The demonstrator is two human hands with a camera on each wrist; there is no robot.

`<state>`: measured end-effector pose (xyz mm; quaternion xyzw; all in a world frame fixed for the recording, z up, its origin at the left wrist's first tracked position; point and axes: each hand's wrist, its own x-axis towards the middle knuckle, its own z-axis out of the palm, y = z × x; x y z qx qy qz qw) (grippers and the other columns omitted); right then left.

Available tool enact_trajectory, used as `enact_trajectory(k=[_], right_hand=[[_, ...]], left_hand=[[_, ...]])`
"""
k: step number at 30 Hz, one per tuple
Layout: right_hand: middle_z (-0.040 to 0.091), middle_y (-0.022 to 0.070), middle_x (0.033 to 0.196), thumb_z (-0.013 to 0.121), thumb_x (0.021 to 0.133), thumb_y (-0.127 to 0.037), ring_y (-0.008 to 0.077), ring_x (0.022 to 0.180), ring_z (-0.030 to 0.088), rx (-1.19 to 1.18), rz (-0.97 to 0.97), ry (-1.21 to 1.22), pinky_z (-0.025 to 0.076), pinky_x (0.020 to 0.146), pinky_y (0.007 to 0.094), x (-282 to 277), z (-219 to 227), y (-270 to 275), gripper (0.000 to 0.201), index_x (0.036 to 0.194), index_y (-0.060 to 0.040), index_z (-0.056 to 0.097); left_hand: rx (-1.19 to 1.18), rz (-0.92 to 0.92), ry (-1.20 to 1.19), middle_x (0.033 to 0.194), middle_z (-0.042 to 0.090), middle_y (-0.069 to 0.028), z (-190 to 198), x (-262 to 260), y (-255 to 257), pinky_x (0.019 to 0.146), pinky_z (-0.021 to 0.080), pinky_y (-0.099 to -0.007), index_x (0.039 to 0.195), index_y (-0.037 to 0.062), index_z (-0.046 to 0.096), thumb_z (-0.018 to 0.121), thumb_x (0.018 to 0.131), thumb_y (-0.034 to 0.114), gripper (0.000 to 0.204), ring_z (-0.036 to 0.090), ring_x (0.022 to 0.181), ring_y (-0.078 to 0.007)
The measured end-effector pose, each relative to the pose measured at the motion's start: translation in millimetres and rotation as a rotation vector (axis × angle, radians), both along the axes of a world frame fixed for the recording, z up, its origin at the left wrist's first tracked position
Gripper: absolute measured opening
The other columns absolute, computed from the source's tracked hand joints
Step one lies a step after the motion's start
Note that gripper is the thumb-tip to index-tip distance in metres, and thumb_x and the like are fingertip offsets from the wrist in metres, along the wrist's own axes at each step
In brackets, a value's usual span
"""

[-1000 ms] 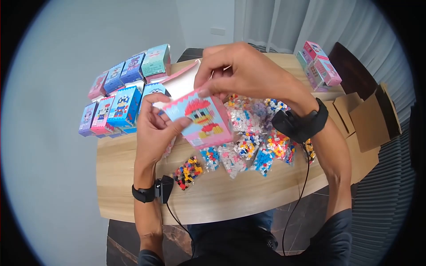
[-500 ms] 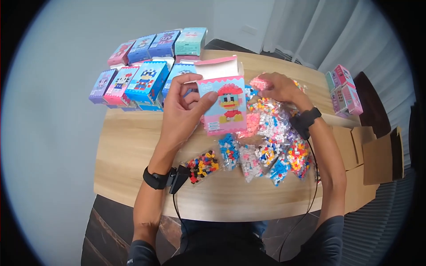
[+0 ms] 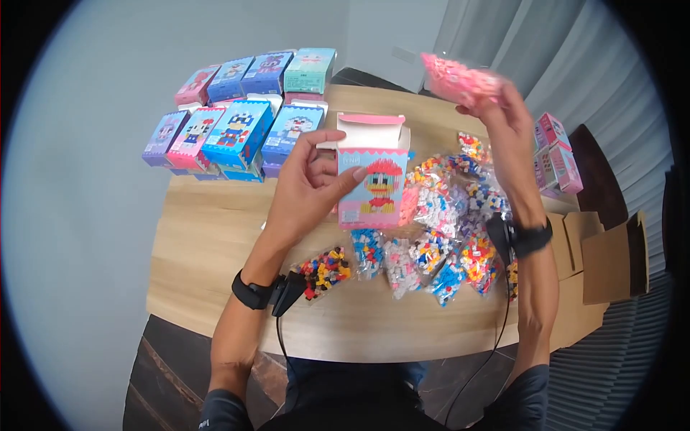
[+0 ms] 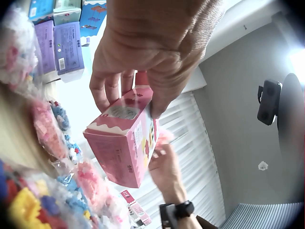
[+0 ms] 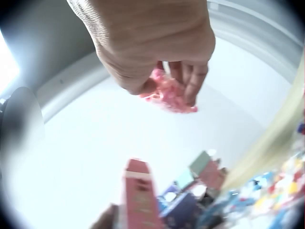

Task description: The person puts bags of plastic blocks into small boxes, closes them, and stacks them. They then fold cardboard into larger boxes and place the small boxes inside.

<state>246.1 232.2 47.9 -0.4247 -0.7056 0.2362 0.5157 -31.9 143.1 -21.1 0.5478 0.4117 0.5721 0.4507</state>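
Observation:
My left hand (image 3: 305, 179) grips a pink and blue box (image 3: 372, 188) by its left side, thumb on the printed front; its top flap (image 3: 371, 119) stands up. In the left wrist view the fingers lie along the side of the pink box (image 4: 119, 138). Up and to the right of it, my right hand (image 3: 505, 133) pinches a clear bag of pink pieces (image 3: 462, 80) above the table. The right wrist view shows thumb and fingertips of the right hand (image 5: 162, 47) on the pink bag (image 5: 169, 93).
Bags of coloured pieces (image 3: 435, 208) lie on the table (image 3: 215, 266) below and right of the box. Rows of printed boxes (image 3: 237, 133) stand at the left. More small boxes (image 3: 557, 154) and an open cardboard carton (image 3: 607, 266) are at the right.
My right hand has left the box's top, reached into the bags and lifted the pink bag up and right. The left hand still holds the box, now more upright.

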Motion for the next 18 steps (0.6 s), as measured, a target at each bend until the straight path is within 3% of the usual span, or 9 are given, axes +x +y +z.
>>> enact_trajectory(k=[2,3,5,6,8,12,15,17,18], right_hand=[[0.07,0.0038,0.096,0.064,0.1,-0.019,0.0139,0.088,0.07,0.104,0.38,0.271,0.053,0.072,0.0295,-22,23,-44,0.032,0.127,-0.0019,0.063],[0.07,0.0038,0.096,0.064,0.1,-0.019,0.0139,0.088,0.07,0.106,0.366,0.276,0.053,0.072,0.0295,-30,32,-56,0.032,0.127,-0.0019,0.063],[0.07,0.0069,0.106,0.057,0.106,-0.016,0.0146,0.089,0.067,0.017,0.499,-0.12,0.053,0.081,0.03,-38,43,-71,0.026,0.124,0.0021,0.062],[0.07,0.0069,0.106,0.057,0.106,-0.016,0.0146,0.089,0.067,0.023,0.489,-0.116,0.053,0.081,0.03,-35,40,-66,0.026,0.124,0.0021,0.062],[0.067,0.0117,0.091,0.06,0.097,-0.015,0.0142,0.076,0.064,0.114,0.387,-0.387,0.05,0.065,0.0309,-33,37,-51,0.029,0.121,0.0008,0.063],[0.064,0.0157,0.088,0.062,0.094,-0.014,0.0223,0.078,0.065,-0.189,0.432,-0.503,0.051,0.072,0.0355,-24,59,-55,0.031,0.121,0.0009,0.062],[0.065,0.0166,0.098,0.065,0.093,-0.016,0.0316,0.092,0.066,0.102,0.455,-0.731,0.052,0.082,0.0411,-32,57,-58,0.032,0.121,-0.0001,0.063],[0.064,0.0178,0.113,0.069,0.092,-0.019,0.0393,0.105,0.062,0.417,0.131,-0.46,0.05,0.092,0.0449,-39,50,-66,0.033,0.119,-0.0004,0.064],[0.061,0.0161,0.128,0.071,0.094,-0.02,0.0325,0.113,0.064,0.352,0.112,-0.458,0.053,0.09,0.0419,-33,50,-68,0.037,0.125,-0.0012,0.064]], left_hand=[[-0.001,-0.029,0.025,0.088,0.062,0.0005,1,1,-2,0.063,0.047,-0.0184,0.138,0.0032,0.05,0.083,0.089,0.007,0.059,0.059,0.074,-0.0005],[-0.013,-0.057,0.055,0.087,0.062,0.0013,2,2,-4,0.064,0.047,-0.0183,0.142,0.0028,0.049,0.083,0.089,0.006,0.063,0.058,0.074,-0.0003],[-0.02,-0.101,0.095,0.087,0.061,0.002,4,7,-7,0.065,0.047,-0.0182,0.146,0.0024,0.048,0.083,0.089,0.006,0.068,0.058,0.074,-0.0001],[-0.007,-0.101,0.028,0.086,0.06,0.0031,5,9,-8,0.065,0.047,-0.0184,0.147,0.0027,0.048,0.082,0.089,0.004,0.068,0.055,0.073,0.0],[0.014,-0.096,-0.042,0.086,0.058,0.0042,10,9,-10,0.065,0.046,-0.0186,0.148,0.003,0.048,0.081,0.089,0.002,0.068,0.053,0.071,0.0001],[0.039,-0.187,-0.068,0.094,0.063,-0.0004,12,11,-15,0.073,0.051,-0.0205,0.15,0.0034,0.046,0.079,0.089,-0.003,0.07,0.061,0.084,-0.0036],[0.093,-0.226,0.026,0.115,0.064,-0.0098,14,15,-18,0.087,0.057,-0.025,0.156,0.0042,0.037,0.077,0.088,-0.008,0.079,0.068,0.104,-0.0123],[0.151,-0.145,-0.311,0.124,0.06,-0.0129,19,19,-16,0.093,0.059,-0.0285,0.159,0.0054,0.027,0.074,0.088,-0.011,0.087,0.067,0.109,-0.0169],[0.159,-0.125,-0.305,0.128,0.059,-0.0162,22,15,-15,0.096,0.059,-0.0319,0.161,0.0063,0.019,0.073,0.088,-0.012,0.092,0.066,0.115,-0.0216]])
